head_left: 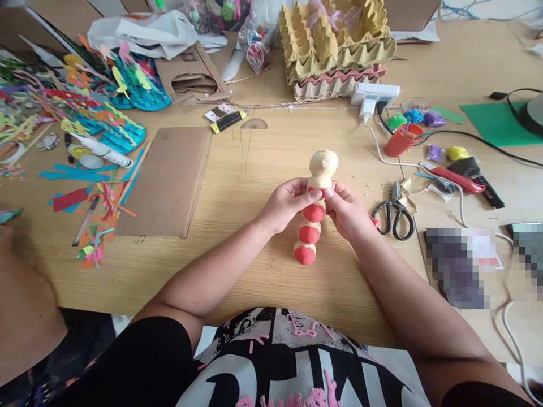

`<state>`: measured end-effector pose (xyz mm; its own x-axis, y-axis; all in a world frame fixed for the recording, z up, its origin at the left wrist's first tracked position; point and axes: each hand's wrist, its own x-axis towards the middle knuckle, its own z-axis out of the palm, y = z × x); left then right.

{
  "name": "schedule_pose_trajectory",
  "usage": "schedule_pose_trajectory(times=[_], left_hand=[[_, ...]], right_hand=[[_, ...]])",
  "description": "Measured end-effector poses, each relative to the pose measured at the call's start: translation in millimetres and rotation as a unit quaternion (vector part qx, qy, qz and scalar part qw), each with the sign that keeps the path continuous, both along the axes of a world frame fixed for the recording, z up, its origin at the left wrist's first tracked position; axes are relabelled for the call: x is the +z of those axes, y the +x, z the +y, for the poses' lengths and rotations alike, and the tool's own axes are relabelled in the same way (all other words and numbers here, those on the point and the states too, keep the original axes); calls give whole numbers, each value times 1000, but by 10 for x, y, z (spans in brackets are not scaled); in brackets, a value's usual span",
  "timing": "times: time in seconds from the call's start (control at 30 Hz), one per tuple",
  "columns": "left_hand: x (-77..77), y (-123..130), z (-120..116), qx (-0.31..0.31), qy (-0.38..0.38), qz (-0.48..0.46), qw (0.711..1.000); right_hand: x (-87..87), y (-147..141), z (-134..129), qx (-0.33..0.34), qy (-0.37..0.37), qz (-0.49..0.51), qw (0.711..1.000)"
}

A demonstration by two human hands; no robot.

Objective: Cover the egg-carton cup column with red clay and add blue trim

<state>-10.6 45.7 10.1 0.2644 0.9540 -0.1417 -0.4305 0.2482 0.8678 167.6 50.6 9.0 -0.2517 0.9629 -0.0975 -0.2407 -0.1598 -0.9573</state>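
Note:
Between my two hands is a strip of egg-carton cups (323, 165), pale yellow and bumpy, lying lengthwise away from me. Its nearer cups carry red coverings (309, 233) that look like soft clay; the far cup is bare. My left hand (289, 204) grips the strip's left side, its thumb pressed on a red patch. On the opposite side my right hand (345, 209) holds the strip, thumb and fingers closed at the same cup. Both thumbs nearly meet on top. Black-handled scissors (395, 212) lie to the right of my right hand.
Stacked egg trays (339, 56) stand at the back, near a white power strip (375, 93). A brown cardboard sheet (163, 181) lies left, beside paper scraps (95, 209). On the right are a red cup (402, 141), clay packets (458, 153) and cables. Another person's arm (25, 305) shows at far left.

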Motion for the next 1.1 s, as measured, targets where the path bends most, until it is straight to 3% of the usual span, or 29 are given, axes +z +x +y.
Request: schedule_pose_trajectory(times=[0.4, 0.73, 1.1], left_hand=[[-7, -26, -23, -31, -54, -20, 998], [-76, -66, 13, -67, -69, -66, 993], [-29, -29, 0, -76, -88, -75, 990]], right_hand=[[84, -38, -51, 15, -28, 33, 999], [38, -42, -66, 27, -69, 49, 996], [4, -2, -49, 49, -106, 73, 990]])
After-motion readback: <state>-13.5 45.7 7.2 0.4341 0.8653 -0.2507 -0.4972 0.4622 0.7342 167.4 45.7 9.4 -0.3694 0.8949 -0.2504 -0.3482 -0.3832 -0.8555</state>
